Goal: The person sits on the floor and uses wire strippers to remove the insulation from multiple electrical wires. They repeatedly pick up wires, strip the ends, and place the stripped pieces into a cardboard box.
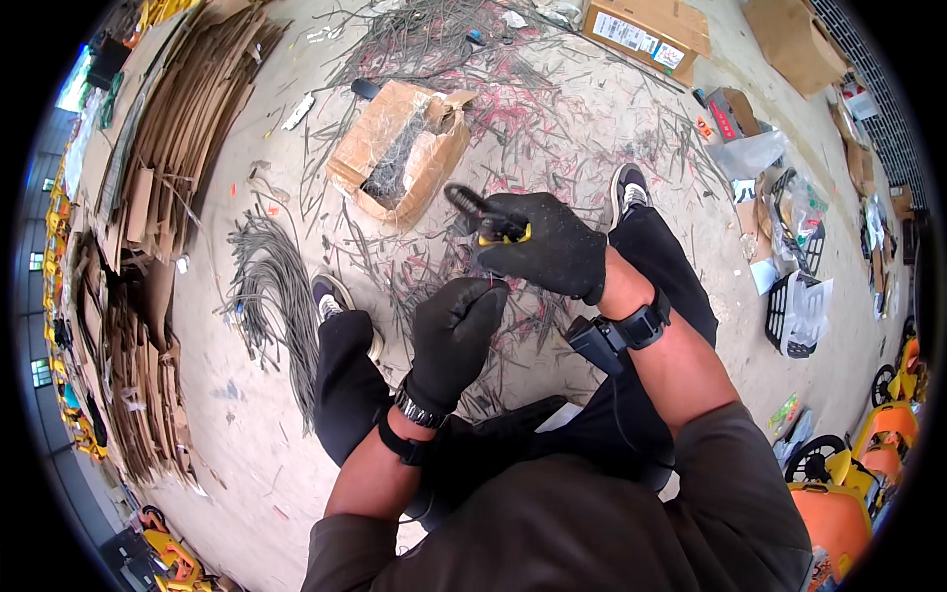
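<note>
In a black work glove, my left hand is curled shut above the littered floor. A short end of thin red wire sticks up from its thumb side; the rest of the wire is hidden in the fist. My right hand, gloved the same way, is just above and to the right of it. The fingers there are wrapped around a black and yellow hand tool, its exact kind unclear because the glove covers much of it. A ribbed black part extends past the knuckles.
Beyond my hands sits a torn cardboard box with dark contents. A bundle of grey cables lies by my left shoe. Grey and red scraps cover the floor. Flattened cardboard is stacked at left; a black basket stands right.
</note>
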`<state>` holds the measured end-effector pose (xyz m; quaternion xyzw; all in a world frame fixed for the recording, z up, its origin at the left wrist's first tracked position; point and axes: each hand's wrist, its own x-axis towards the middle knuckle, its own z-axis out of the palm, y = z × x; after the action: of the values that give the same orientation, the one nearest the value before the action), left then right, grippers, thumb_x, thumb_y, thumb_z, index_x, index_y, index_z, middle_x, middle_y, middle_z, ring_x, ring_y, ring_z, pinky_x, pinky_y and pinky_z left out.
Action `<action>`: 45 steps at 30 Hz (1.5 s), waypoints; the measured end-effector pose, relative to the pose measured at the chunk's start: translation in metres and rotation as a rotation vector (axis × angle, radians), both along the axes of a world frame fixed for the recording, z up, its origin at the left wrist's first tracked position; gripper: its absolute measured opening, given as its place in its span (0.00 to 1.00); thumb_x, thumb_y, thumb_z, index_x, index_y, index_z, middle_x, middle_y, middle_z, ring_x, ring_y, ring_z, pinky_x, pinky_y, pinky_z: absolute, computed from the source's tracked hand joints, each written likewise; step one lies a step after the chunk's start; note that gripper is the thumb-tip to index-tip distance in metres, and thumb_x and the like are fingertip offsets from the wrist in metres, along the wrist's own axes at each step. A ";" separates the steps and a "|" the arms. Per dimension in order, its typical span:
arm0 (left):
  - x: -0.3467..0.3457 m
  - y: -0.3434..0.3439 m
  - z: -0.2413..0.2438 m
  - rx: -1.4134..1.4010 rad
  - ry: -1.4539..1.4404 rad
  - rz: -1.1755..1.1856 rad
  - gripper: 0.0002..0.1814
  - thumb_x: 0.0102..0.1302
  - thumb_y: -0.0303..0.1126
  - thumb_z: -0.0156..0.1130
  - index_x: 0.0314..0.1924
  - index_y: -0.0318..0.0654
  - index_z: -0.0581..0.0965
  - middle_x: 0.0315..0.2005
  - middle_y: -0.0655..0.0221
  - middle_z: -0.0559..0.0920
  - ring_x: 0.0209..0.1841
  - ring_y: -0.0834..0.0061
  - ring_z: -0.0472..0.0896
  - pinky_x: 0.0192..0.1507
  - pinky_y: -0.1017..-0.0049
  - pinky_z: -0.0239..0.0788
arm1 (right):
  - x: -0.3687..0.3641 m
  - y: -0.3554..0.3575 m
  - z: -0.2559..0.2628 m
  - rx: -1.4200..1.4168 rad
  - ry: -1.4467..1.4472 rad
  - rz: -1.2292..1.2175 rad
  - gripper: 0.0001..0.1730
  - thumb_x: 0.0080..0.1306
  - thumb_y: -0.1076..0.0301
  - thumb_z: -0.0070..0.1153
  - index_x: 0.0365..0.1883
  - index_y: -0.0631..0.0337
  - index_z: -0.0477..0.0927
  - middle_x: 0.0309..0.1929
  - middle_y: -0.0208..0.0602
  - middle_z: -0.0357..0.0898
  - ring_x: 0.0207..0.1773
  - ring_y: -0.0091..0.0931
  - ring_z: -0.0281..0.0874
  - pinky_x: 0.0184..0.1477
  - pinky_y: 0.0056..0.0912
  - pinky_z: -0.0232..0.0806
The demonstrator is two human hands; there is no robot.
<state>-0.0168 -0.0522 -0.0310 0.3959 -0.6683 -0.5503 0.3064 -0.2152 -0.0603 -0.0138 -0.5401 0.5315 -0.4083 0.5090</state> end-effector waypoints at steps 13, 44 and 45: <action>-0.001 0.000 0.005 0.417 0.170 0.054 0.09 0.73 0.29 0.61 0.38 0.30 0.84 0.18 0.76 0.76 0.18 0.90 0.67 0.22 0.83 0.57 | -0.030 -0.006 -0.009 -0.001 0.017 -0.247 0.21 0.65 0.61 0.65 0.52 0.65 0.81 0.34 0.36 0.82 0.37 0.23 0.77 0.43 0.32 0.71; 0.003 -0.009 0.000 0.427 0.245 0.217 0.10 0.73 0.32 0.61 0.38 0.32 0.82 0.18 0.76 0.75 0.16 0.88 0.67 0.19 0.82 0.55 | -0.003 0.018 -0.024 -0.084 0.639 0.326 0.33 0.66 0.72 0.53 0.71 0.59 0.69 0.64 0.53 0.76 0.64 0.47 0.75 0.66 0.47 0.67; 0.003 -0.009 0.003 0.409 0.212 0.194 0.11 0.74 0.33 0.60 0.38 0.31 0.82 0.18 0.76 0.75 0.16 0.88 0.66 0.19 0.82 0.54 | -0.003 0.018 -0.024 -0.117 0.680 0.306 0.32 0.65 0.72 0.52 0.70 0.59 0.70 0.61 0.53 0.78 0.62 0.48 0.76 0.63 0.48 0.68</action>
<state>-0.0134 -0.0616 -0.0285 0.4519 -0.4660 -0.6806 0.3397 -0.2178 -0.0419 -0.0379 -0.7461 0.5592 -0.1543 0.3268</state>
